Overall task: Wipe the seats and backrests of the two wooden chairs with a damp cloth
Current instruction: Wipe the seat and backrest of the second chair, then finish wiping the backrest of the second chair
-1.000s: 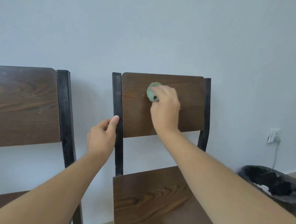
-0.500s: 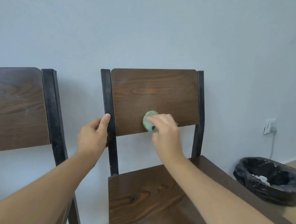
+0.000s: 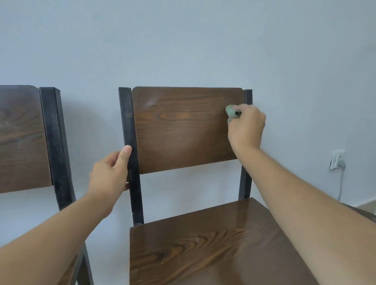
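Two dark wooden chairs with black metal frames stand against a pale wall. The right chair's backrest (image 3: 183, 129) and seat (image 3: 209, 252) fill the middle of the view. My right hand (image 3: 245, 128) presses a balled green cloth (image 3: 231, 111) against the backrest's upper right edge, beside the right frame post. My left hand (image 3: 110, 173) grips the chair's left black post (image 3: 130, 150), thumb up along it. The left chair's backrest (image 3: 15, 137) shows at the left edge, its seat mostly hidden behind my left arm.
A white wall socket (image 3: 337, 160) with a plugged-in cable sits low on the wall at the right. A dark rim shows behind my right forearm at the right edge. The two chairs stand close, a narrow gap of wall between them.
My right hand has swept the cloth from the backrest's lower middle up to its upper right edge. The left hand keeps its hold on the post. The view has shifted slightly.
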The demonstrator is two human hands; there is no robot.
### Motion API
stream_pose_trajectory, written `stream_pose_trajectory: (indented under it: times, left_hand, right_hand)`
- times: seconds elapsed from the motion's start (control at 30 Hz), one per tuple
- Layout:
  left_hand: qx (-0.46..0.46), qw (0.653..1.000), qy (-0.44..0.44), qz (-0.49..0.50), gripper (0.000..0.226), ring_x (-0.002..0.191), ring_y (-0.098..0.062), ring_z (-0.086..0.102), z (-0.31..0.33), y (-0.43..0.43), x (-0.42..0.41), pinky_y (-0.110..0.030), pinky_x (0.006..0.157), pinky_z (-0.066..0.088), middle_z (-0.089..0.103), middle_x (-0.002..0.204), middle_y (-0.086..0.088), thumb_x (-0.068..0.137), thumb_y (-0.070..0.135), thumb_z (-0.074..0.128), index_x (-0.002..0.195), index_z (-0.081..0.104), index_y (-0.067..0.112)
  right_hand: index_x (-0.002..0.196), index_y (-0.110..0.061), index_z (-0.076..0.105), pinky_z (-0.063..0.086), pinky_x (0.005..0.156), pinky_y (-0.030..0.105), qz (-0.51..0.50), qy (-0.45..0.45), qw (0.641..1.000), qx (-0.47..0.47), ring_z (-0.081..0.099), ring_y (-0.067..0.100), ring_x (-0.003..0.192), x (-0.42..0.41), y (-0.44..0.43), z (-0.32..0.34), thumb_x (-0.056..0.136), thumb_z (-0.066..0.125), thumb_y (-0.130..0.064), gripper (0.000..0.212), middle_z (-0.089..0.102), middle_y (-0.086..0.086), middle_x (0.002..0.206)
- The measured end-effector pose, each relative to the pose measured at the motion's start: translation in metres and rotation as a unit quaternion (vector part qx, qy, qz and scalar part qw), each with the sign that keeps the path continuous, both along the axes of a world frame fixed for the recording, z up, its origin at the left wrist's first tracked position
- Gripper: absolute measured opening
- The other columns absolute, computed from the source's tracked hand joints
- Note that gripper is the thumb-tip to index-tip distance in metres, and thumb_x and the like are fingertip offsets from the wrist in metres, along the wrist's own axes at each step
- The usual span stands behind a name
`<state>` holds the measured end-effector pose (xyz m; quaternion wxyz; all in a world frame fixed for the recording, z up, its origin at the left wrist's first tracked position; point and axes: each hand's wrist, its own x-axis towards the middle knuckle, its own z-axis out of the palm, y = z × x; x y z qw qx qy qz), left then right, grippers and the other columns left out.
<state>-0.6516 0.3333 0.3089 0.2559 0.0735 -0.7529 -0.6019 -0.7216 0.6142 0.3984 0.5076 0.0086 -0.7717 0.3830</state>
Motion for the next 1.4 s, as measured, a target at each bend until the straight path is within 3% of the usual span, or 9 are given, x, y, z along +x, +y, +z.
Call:
stream_pose_trajectory:
  times: [0.23,0.47,0.67,0.83,0.97,1.07,1.17,1.3,1.4]
  left_hand:
    - [-0.009,1.0,-0.025,0.007,0.042,0.103,-0.035,0.073,0.006,0.002,0.005,-0.044,0.084,0.066,0.077,0.105,-0.01,0.1,0.064,0.05,0.105,0.071,0.029]
    - [-0.006,0.999,-0.046,0.006,0.061,0.101,-0.033,0.073,0.014,0.006,0.017,-0.055,0.095,0.063,0.078,0.106,-0.009,0.087,0.078,0.048,0.114,0.071,0.028]
    - [0.028,0.996,-0.087,-0.01,0.029,0.085,-0.02,0.067,0.032,0.008,0.032,-0.034,0.062,0.059,0.07,0.097,0.001,0.102,0.056,0.054,0.104,0.065,0.029]
    - [0.011,0.977,-0.207,-0.04,0.045,0.087,-0.029,0.076,0.062,-0.01,0.063,-0.042,0.062,0.065,0.073,0.112,-0.009,0.103,0.039,0.064,0.142,0.06,0.017]
    - [-0.055,0.981,-0.184,0.026,0.025,0.053,-0.022,0.078,0.063,-0.053,0.117,-0.027,0.044,0.06,0.079,0.088,-0.012,0.101,0.021,0.071,0.116,0.075,0.002]
    - [-0.244,0.941,-0.227,0.054,0.036,0.051,-0.024,0.076,0.045,-0.099,0.179,-0.03,0.05,0.062,0.081,0.072,-0.007,0.099,0.035,0.071,0.09,0.077,0.001]
    - [-0.4,0.873,-0.247,0.126,0.048,0.069,-0.03,0.076,0.018,-0.151,0.248,-0.042,0.075,0.065,0.079,0.07,-0.005,0.099,0.05,0.063,0.076,0.069,0.009]
    - [-0.42,0.867,-0.216,0.158,0.02,0.078,-0.015,0.07,-0.004,-0.228,0.346,-0.039,0.08,0.06,0.074,0.077,0.013,0.103,0.033,0.056,0.085,0.066,0.035]
    - [-0.414,0.868,-0.21,0.175,0.016,0.077,-0.002,0.065,-0.021,-0.28,0.416,-0.033,0.075,0.057,0.069,0.08,0.022,0.095,0.034,0.063,0.106,0.071,0.042]
  right_hand:
    - [0.098,0.003,0.072,0.053,0.07,0.036,0.16,0.1,0.917,0.35,0.059,0.031,0.084,0.043,-0.065,-0.058,0.07,0.065,0.022,0.035,0.066,0.013,0.088]
    - [0.099,-0.01,0.076,0.047,0.081,0.029,-0.032,-0.001,0.999,0.005,0.063,0.029,0.101,0.001,-0.014,0.03,0.08,0.053,0.014,0.038,0.068,0.008,0.107]
    - [0.095,-0.003,0.074,0.054,0.071,0.041,0.161,0.127,0.926,0.318,0.057,0.029,0.091,0.046,-0.14,0.02,0.071,0.062,0.017,0.034,0.067,0.01,0.094]
    - [0.109,0.001,0.07,0.055,0.079,0.042,0.137,0.026,0.856,0.499,0.056,0.029,0.102,0.062,-0.097,-0.021,0.078,0.066,0.013,0.033,0.064,0.013,0.109]
    - [0.102,-0.005,0.075,0.054,0.076,0.042,0.092,-0.104,0.925,0.354,0.06,0.03,0.094,0.085,-0.075,-0.03,0.08,0.061,0.016,0.034,0.06,0.01,0.098]
    - [0.097,-0.013,0.079,0.061,0.064,0.036,0.19,-0.129,0.948,0.219,0.067,0.027,0.078,0.129,-0.112,-0.038,0.08,0.064,0.015,0.037,0.065,0.002,0.093]
    - [0.083,-0.023,0.08,0.049,0.05,0.01,0.29,-0.186,0.922,0.174,0.066,0.008,0.069,0.181,-0.176,-0.05,0.083,0.076,-0.001,0.023,0.069,-0.009,0.081]
    - [0.095,-0.025,0.079,0.052,0.072,0.024,0.399,-0.258,0.863,0.174,0.068,0.01,0.086,0.256,-0.278,-0.073,0.084,0.081,-0.023,0.011,0.074,-0.009,0.091]
    - [0.095,-0.03,0.077,0.045,0.063,0.015,0.461,-0.279,0.817,0.206,0.064,0.003,0.084,0.319,-0.353,-0.096,0.084,0.081,-0.021,0.015,0.07,-0.009,0.096]
